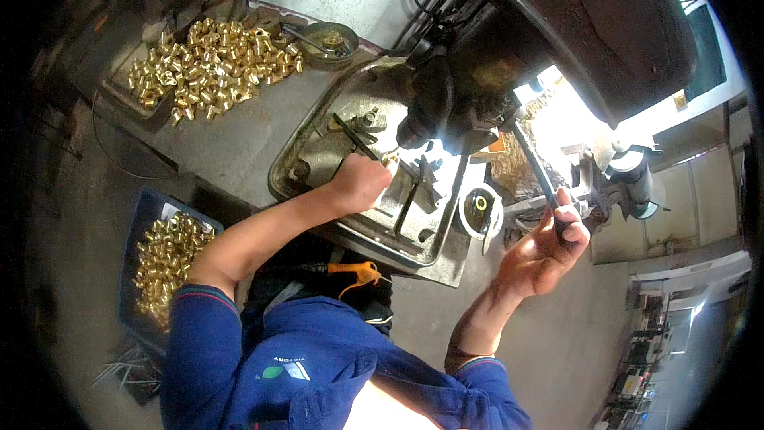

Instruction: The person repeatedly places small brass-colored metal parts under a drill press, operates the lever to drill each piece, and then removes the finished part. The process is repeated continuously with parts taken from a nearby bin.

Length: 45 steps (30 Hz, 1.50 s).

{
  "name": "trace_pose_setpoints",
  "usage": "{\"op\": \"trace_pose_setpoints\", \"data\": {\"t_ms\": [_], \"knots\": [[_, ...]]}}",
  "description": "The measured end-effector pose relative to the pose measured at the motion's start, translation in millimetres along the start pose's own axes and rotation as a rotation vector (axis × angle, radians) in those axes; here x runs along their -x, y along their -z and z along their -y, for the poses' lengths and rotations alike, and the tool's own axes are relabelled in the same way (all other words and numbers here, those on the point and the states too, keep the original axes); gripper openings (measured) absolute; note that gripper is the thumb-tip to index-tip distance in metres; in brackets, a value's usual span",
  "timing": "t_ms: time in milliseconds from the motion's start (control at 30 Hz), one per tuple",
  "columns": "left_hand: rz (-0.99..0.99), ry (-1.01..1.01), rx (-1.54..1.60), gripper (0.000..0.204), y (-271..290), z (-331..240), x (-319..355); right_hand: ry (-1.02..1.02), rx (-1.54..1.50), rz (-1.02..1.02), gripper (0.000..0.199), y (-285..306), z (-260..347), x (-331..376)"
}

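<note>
Brass fitting [390, 161] sits pinched under the closed left hand [360, 183] on the drill press table [318, 139]. At three o'clock, the right hand [549, 251] curls around the feed lever [535, 163]. Loose brass fittings [211, 68] heap at eleven o'clock.

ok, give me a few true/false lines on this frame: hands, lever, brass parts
1. The right hand grips the dark lever of the drill press. True.
2. The left hand rests in the blue bin. False: it is on the machine table, below the chuck.
3. A heap of brass parts lies on the bench beyond the left hand. True.
4. The blue bin holds only steel screws. False: it holds brass parts too.
5. An orange tool lies near the person's lap. True.
</note>
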<state>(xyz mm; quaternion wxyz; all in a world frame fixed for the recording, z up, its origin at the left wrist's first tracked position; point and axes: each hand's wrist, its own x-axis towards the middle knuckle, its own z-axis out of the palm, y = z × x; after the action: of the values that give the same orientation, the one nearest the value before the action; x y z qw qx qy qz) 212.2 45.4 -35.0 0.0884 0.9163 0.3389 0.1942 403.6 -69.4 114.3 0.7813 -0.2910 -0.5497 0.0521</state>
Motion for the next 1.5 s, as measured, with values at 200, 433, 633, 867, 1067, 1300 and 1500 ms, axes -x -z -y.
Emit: {"op": "trace_pose_setpoints", "data": {"t_ms": [200, 433, 633, 867, 1067, 1300, 1500], "knots": [[-0.128, -0.053, 0.028, 0.003, 0, 1, 2, -0.040, -0.002, 0.058, 0.052, 14, -2, 3], [-0.232, -0.093, 0.046, 0.007, 1, 1, 2, -0.067, 0.032, 0.030, 0.046, 14, -5, 24], [-0.193, -0.060, 0.016, 0.004, 6, -3, 4, 0.015, 0.052, 0.097, 0.041, 25, -16, 38], [-0.004, 0.023, -0.030, 0.003, 14, -7, 1, 0.047, 0.064, 0.110, 0.024, 25, -24, 54], [0.009, 0.027, -0.042, 0.004, 11, -6, 0, -0.005, 0.109, 0.064, 0.020, 29, -31, 68], [-0.027, 0.026, 0.006, 0.017, 5, -4, 0, 0.042, 0.182, 0.110, 0.020, 32, -44, 80], [0.001, 0.010, -0.038, 0.012, 15, -8, -1, -0.008, 0.251, 0.100, 0.019, 37, -52, 93]]}}
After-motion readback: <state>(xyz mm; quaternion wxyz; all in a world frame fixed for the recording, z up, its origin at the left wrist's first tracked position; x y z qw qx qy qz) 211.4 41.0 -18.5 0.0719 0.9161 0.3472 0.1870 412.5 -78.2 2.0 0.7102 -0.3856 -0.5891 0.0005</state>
